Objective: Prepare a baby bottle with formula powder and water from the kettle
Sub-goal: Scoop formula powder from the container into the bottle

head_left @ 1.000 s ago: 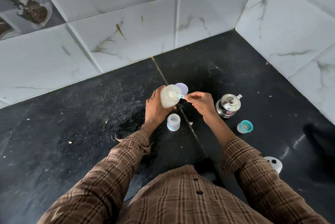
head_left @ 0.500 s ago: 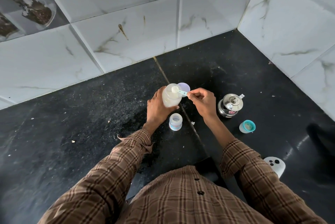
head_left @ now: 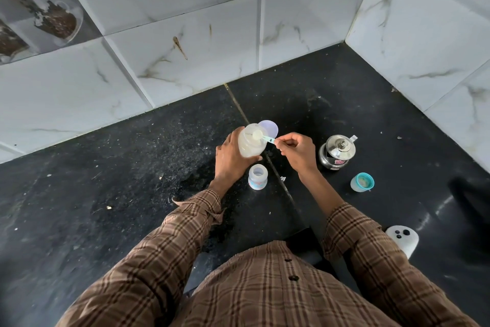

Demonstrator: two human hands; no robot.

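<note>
Seen from the head camera, looking down at a black stone tabletop set into a corner of white marbled wall tiles.

Left hand wrapped around a translucent formula jar, fingers curled round its side, the jar tilted and lifted off the tabletop, pale powder showing inside. Right hand pinching the handle of a small measuring scoop between thumb and fingertips, remaining fingers curled in; scoop bowl at the jar's open mouth, heaped with powder. Just behind the jar, a pale lilac lid lying flat on the tabletop.

Baby bottle standing upright and uncapped on the tabletop, just below the jar and between the two wrists, touched by neither hand. To the right of the right hand, a steel kettle with its lid on. Nearer the body and right of that, a teal-rimmed bottle cap, possibly with the teat inside, too small to tell. At the tabletop's near right edge, a white object with black dots.

Brown checked sleeves on both arms.
</note>
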